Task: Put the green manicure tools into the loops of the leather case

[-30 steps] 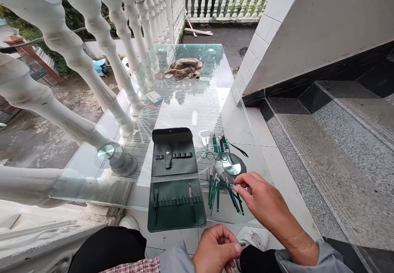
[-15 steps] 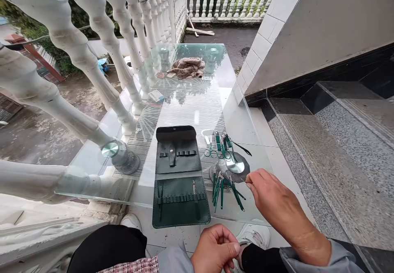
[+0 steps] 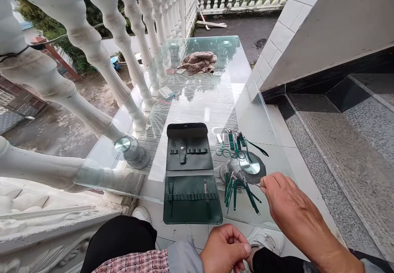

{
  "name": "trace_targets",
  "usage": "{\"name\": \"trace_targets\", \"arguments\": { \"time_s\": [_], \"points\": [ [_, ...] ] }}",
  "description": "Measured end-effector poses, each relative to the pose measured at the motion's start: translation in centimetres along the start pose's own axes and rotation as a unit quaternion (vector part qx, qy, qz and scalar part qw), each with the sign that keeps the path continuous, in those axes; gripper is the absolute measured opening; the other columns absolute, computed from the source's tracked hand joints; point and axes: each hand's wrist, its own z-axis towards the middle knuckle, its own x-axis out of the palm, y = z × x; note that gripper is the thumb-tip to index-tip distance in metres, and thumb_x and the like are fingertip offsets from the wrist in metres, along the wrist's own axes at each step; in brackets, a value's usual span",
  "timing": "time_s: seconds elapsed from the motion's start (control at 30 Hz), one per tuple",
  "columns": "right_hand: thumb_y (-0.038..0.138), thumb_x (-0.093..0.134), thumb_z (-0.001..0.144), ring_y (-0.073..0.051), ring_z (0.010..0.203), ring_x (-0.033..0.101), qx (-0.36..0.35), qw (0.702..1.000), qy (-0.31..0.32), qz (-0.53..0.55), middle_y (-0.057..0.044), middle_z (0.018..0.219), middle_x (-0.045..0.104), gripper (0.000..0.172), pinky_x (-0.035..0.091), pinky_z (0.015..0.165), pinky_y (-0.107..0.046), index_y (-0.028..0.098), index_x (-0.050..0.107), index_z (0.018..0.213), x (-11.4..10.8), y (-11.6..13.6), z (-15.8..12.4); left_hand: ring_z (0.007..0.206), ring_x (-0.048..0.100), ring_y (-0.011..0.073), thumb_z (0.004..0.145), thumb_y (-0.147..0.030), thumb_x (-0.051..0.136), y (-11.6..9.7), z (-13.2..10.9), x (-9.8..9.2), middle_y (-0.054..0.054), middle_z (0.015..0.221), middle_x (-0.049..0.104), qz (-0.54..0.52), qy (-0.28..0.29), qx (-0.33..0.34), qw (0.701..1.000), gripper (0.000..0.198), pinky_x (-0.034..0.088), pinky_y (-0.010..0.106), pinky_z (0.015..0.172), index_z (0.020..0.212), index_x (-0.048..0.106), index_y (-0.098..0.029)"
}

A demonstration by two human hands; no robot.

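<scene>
An open dark green tool case [image 3: 190,178] lies on the glass table [image 3: 203,104] in front of me, with two tools in its lower flap. To its right are several green-handled manicure tools [image 3: 240,189] in a loose pile, and scissors and clippers [image 3: 234,143] further back. My right hand [image 3: 287,205] pinches the thin metal tip of one tool at the right edge of the pile. My left hand [image 3: 226,250] rests curled near my lap, below the table's near edge; nothing shows in it.
A crumpled brown cloth [image 3: 198,62] lies at the table's far end, a small card [image 3: 166,92] at its left edge. White balusters [image 3: 101,55] run along the left. A tiled wall [image 3: 308,30] and dark granite steps [image 3: 338,117] stand on the right.
My right hand has slid from the middle of the tool pile to its right edge and closed its fingertips on a thin tool. The view has shifted left.
</scene>
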Motion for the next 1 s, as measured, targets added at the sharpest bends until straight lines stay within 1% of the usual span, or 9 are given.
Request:
{"name": "trace_targets", "arguments": {
  "time_s": [0.2, 0.37, 0.43, 0.53, 0.6, 0.7, 0.83, 0.93, 1.0],
  "points": [
    [0.039, 0.04, 0.086, -0.023, 0.08, 0.05, 0.072, 0.995, -0.011, 0.066, -0.007, 0.083, 0.056, 0.022, 0.04, 0.068, -0.034, 0.023, 0.052, 0.08, 0.7, -2.2, 0.4, 0.036, 0.04, 0.0061, 0.049, -0.045, 0.071, -0.1, -0.1, -0.2, -0.003, 0.049, 0.054, -0.004, 0.007, 0.003, 1.0, 0.036, 0.03, 0.02, 0.033, 0.061, 0.052, -0.017],
    [0.056, 0.046, 0.077, -0.029, 0.101, 0.051, 0.16, 0.984, -0.058, 0.058, -0.013, 0.105, 0.057, 0.044, 0.041, 0.083, -0.042, 0.019, 0.055, 0.099, 0.8, -4.8, 0.6, 0.037, 0.041, 0.0058, 0.051, -0.044, 0.069, -0.1, -0.2, -0.5, -0.003, 0.05, 0.054, 0.003, 0.018, 0.014, 1.0, 0.034, 0.031, 0.019, 0.034, 0.063, 0.052, -0.016],
    [0.059, 0.05, 0.073, -0.029, 0.096, 0.056, 0.235, 0.968, -0.025, 0.082, -0.013, 0.108, 0.059, 0.052, 0.043, 0.077, -0.041, 0.018, 0.054, 0.104, 0.6, -5.9, 0.6, 0.037, 0.041, 0.0059, 0.052, -0.044, 0.069, -0.1, -0.3, -0.5, -0.004, 0.05, 0.054, 0.005, 0.02, 0.014, 1.0, 0.034, 0.031, 0.019, 0.034, 0.064, 0.052, -0.016],
    [0.057, 0.053, 0.07, -0.026, 0.077, 0.062, 0.326, 0.932, 0.051, 0.147, -0.008, 0.094, 0.067, 0.051, 0.044, 0.066, -0.038, 0.021, 0.054, 0.106, 0.2, -7.3, 0.3, 0.037, 0.041, 0.0059, 0.051, -0.044, 0.069, 0.1, -0.3, -0.5, -0.003, 0.05, 0.054, 0.005, 0.02, 0.009, 1.0, 0.035, 0.03, 0.019, 0.034, 0.064, 0.052, -0.016],
    [0.055, 0.053, 0.071, -0.025, 0.07, 0.063, 0.342, 0.919, 0.077, 0.179, -0.005, 0.083, 0.069, 0.044, 0.044, 0.063, -0.037, 0.023, 0.058, 0.101, -0.1, -8.1, 0.2, 0.037, 0.041, 0.0059, 0.051, -0.044, 0.069, 0.1, -0.3, -0.5, -0.003, 0.05, 0.054, 0.006, 0.021, 0.005, 1.0, 0.036, 0.03, 0.019, 0.034, 0.063, 0.052, -0.016],
    [0.048, 0.053, 0.071, -0.024, 0.062, 0.061, 0.328, 0.927, 0.064, 0.17, -0.004, 0.073, 0.069, 0.034, 0.043, 0.059, -0.037, 0.024, 0.064, 0.093, -0.6, -8.6, 0.1, 0.037, 0.04, 0.0061, 0.05, -0.046, 0.071, 0.1, -0.3, -0.5, -0.003, 0.05, 0.054, 0.005, 0.02, 0.0, 1.0, 0.038, 0.03, 0.02, 0.034, 0.063, 0.052, -0.016],
    [0.038, 0.048, 0.073, -0.022, 0.06, 0.06, 0.315, 0.934, -0.051, 0.161, -0.006, 0.075, 0.066, 0.037, 0.045, 0.059, -0.038, 0.024, 0.064, 0.103, -1.8, -6.9, 0.4, 0.036, 0.041, 0.0062, 0.049, -0.047, 0.072, 0.3, -0.1, -0.5, -0.003, 0.049, 0.054, 0.0, 0.016, -0.006, 1.0, 0.04, 0.03, 0.02, 0.035, 0.063, 0.052, -0.016],
    [0.042, 0.048, 0.078, -0.016, 0.06, 0.06, 0.312, 0.894, -0.098, 0.307, -0.004, 0.083, 0.061, 0.047, 0.051, 0.061, -0.034, 0.024, 0.057, 0.12, -2.7, -3.7, 1.0, 0.035, 0.04, 0.0062, 0.047, -0.047, 0.073, 0.4, -0.1, -0.4, -0.002, 0.048, 0.054, -0.003, 0.006, -0.007, 1.0, 0.039, 0.028, 0.02, 0.034, 0.062, 0.053, -0.016],
    [0.046, 0.053, 0.077, -0.015, 0.062, 0.06, 0.29, 0.862, -0.104, 0.403, -0.003, 0.081, 0.06, 0.046, 0.053, 0.06, -0.031, 0.023, 0.059, 0.117, -2.9, -1.3, 1.5, 0.035, 0.04, 0.0063, 0.047, -0.047, 0.072, 0.5, -0.2, -0.4, -0.002, 0.048, 0.054, -0.006, 0.0, -0.003, 1.0, 0.039, 0.028, 0.02, 0.033, 0.061, 0.053, -0.016]
  ]
}}
